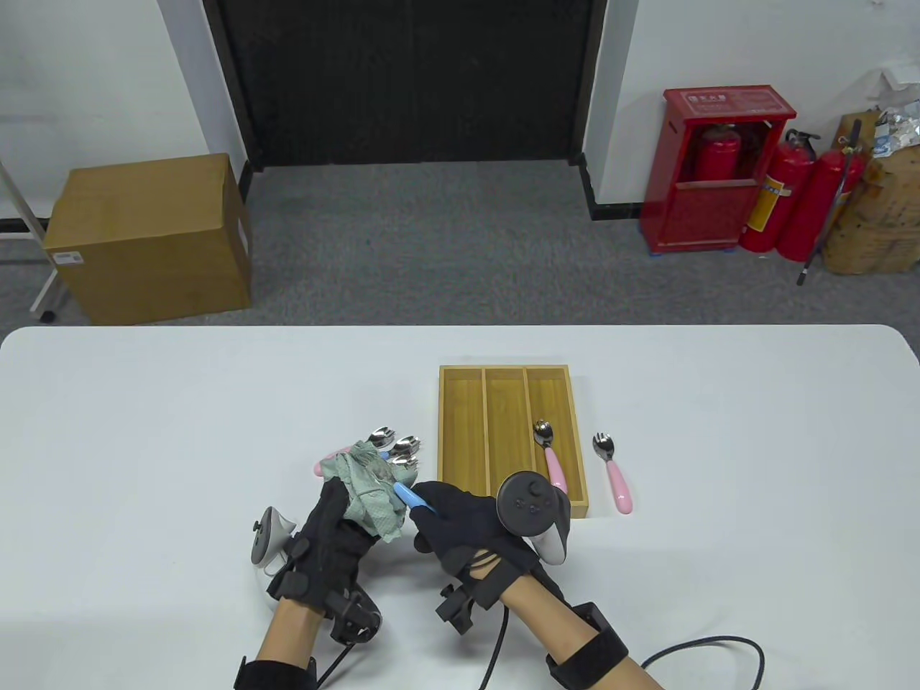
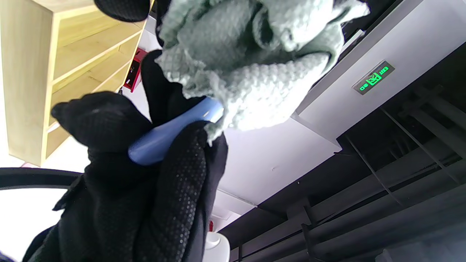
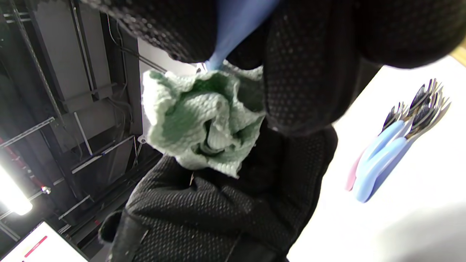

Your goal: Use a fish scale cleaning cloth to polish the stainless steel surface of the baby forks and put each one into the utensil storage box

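Table view has the left hand [image 1: 332,528] bunched around the green cleaning cloth [image 1: 368,490], which is wrapped over the metal end of a blue-handled fork [image 1: 415,497]. The right hand [image 1: 466,523] is pinching that fork's handle, both held just above the table [image 1: 144,431]. More forks [image 1: 394,449] sit in a pile right behind the cloth. One pink fork [image 1: 550,456] is in the right slot of the wooden storage box [image 1: 460,431], another pink one [image 1: 613,473] lies just beside the box.

A green lit sign [image 2: 374,78] shows only illegible marks; no text reads clearly.
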